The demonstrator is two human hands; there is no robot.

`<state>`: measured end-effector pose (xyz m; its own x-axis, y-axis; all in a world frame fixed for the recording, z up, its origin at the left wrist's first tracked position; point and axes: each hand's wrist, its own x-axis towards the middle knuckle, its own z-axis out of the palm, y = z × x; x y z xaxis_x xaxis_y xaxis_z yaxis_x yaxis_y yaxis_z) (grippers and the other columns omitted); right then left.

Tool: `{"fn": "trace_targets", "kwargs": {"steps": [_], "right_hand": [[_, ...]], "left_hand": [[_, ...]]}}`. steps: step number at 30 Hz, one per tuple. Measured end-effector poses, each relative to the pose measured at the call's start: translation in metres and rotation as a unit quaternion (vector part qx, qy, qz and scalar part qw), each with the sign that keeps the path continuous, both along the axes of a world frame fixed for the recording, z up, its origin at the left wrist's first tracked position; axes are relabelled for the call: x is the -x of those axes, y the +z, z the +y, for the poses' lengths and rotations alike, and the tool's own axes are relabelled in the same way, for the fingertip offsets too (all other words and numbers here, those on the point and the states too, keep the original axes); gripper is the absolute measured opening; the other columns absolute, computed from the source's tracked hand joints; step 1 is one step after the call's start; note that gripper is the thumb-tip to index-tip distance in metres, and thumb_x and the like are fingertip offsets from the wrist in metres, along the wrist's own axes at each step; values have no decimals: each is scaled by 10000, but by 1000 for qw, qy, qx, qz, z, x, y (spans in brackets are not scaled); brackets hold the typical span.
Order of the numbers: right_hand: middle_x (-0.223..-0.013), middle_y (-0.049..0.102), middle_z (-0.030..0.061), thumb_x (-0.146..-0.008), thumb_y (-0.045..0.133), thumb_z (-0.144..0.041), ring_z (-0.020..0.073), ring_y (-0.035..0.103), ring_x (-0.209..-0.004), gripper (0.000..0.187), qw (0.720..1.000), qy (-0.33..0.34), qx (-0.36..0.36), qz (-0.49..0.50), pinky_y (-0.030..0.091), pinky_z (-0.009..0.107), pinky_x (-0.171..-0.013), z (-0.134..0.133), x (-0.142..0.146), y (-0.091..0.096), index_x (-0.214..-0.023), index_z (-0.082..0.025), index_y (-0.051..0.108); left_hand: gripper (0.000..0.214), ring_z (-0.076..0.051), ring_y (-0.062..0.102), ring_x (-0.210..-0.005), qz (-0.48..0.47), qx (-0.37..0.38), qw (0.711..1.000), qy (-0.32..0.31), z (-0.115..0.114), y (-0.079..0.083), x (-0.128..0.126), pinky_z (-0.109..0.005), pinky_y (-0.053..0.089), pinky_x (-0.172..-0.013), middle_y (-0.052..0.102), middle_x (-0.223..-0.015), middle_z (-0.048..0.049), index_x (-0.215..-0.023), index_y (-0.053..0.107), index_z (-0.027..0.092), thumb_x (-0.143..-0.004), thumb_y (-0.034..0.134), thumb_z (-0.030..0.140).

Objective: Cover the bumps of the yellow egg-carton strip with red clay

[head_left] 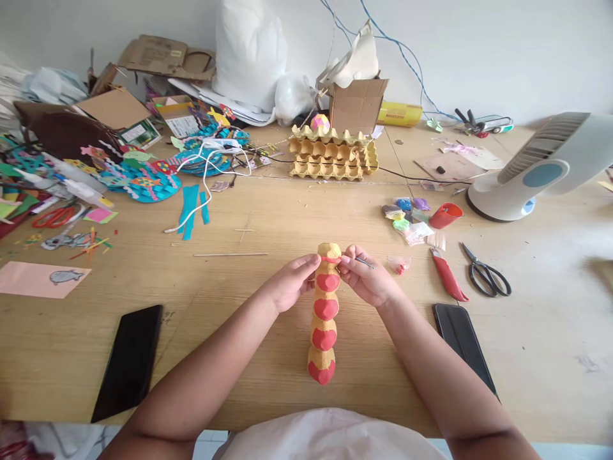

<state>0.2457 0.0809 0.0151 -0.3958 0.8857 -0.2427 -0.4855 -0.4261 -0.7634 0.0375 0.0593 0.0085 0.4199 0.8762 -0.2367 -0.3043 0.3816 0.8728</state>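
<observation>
A strip of yellow-brown egg carton cups (325,354) stretches toward me over the table, with red patches on several of its cups. Across its far cup lies a narrow red clay-like strip (330,259). My left hand (295,281) is closed on the left side of the carton strip, its thumb tip at one end of the red piece. At the other end, the fingertips of my right hand (366,278) touch the red piece and the carton. A thin dark rod (364,262) pokes out between the right fingers; its other end is hidden.
Right of my hands lie a small bag of red material (399,264), a red-handled cutter (447,275), scissors (488,271) and a phone (462,338). Another phone (129,358) is at left. Egg cartons (330,169) and a fan (531,172) stand farther back.
</observation>
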Motion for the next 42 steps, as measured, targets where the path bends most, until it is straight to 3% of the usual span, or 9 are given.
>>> {"fn": "trace_targets", "kwargs": {"steps": [7, 15, 21, 31, 42], "right_hand": [[-759, 607, -61, -678, 1062, -339, 102, 516, -702, 501, 999, 26, -20, -2, 402, 256, -672, -6, -1, 14, -764, -226, 582], [-770, 553, -55, -736, 1034, -365, 104, 452, -685, 494, 995, 75, -69, 0, 350, 271, -650, -13, -4, 27, -764, -218, 563], [-744, 500, -66, -744, 1022, -390, 111, 394, -655, 505, 992, 65, -112, -12, 295, 284, -619, -17, -2, 30, -770, -231, 543], [-772, 506, -36, -710, 1024, -429, 169, 431, -751, 525, 978, 15, -187, -94, 335, 328, -706, -17, -1, 30, -721, -248, 532], [-709, 493, -62, -680, 1038, -462, 149, 427, -729, 563, 993, -20, -105, -56, 332, 310, -718, -5, 8, 2, -721, -238, 524]], "left_hand": [[459, -212, 699, -910, -47, -7, 998, 48, -7, 15, -10, -277, 513, -791, 797, -1005, -107, -1030, 824, 169, -831, 914, 574], [483, -230, 734, -812, -79, 4, 996, 45, -16, 29, -9, -306, 563, -721, 777, -905, -91, -990, 786, 165, -773, 965, 557], [463, -188, 694, -702, -80, 8, 995, 62, -19, 33, -8, -280, 516, -640, 769, -827, -67, -924, 795, 158, -725, 1008, 518], [426, -157, 627, -664, -81, 3, 993, 81, -21, 27, -8, -277, 472, -609, 747, -794, -37, -903, 833, 181, -724, 1006, 527], [422, -155, 670, -722, -101, 46, 991, 71, -6, -1, -10, -260, 557, -665, 761, -883, -45, -968, 804, 171, -801, 953, 529]]}}
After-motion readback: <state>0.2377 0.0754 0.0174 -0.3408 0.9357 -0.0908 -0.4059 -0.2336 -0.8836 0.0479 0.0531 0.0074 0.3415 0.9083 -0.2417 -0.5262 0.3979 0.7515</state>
